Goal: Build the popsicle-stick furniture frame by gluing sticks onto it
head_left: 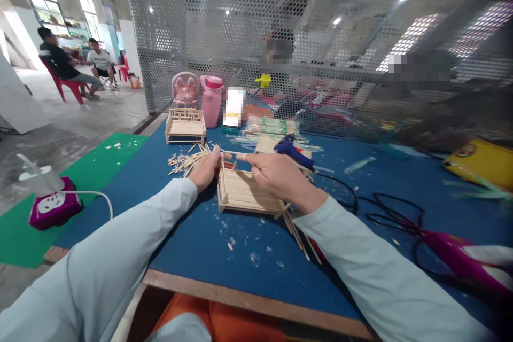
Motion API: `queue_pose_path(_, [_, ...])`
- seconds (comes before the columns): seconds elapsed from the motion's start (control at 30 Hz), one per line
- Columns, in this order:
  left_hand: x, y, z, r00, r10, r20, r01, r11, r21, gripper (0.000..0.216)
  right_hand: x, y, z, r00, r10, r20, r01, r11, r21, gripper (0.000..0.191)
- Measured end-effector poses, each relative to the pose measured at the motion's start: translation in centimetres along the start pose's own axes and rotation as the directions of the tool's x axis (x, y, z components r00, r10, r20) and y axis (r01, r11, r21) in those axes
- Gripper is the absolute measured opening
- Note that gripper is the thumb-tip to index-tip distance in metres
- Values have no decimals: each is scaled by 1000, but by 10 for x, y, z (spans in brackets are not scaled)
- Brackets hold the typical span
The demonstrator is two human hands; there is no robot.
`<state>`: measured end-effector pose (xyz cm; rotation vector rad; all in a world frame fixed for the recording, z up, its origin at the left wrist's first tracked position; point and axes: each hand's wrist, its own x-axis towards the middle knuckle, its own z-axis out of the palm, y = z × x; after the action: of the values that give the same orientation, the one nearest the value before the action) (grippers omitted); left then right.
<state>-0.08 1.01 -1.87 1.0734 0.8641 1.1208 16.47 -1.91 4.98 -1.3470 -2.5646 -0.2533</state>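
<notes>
Inward from the front edge of the bench (192, 256), above the slatted model (244, 192), our left hand (204, 170) pinches a thin stick (231, 153); our right hand (280, 179)'s grip, we cannot tell.

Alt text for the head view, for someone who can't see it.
A person's left hand and right hand handle a thin stick over a small wooden-stick model on a blue table. Around it are loose sticks, a blue glue gun and a pink bottle.
</notes>
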Motion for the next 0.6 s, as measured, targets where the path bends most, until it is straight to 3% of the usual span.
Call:
queue_pose_path(0.33, [0, 0, 1, 1000, 5, 6, -5, 1000, -26, 53, 3, 3, 10, 999, -15, 41, 18, 998, -68, 44])
queue_pose_path(0.6, [-1, 1, 3, 998, 12, -55, -15, 998, -67, 49, 2, 2, 9, 999, -25, 44, 28, 998, -65, 45])
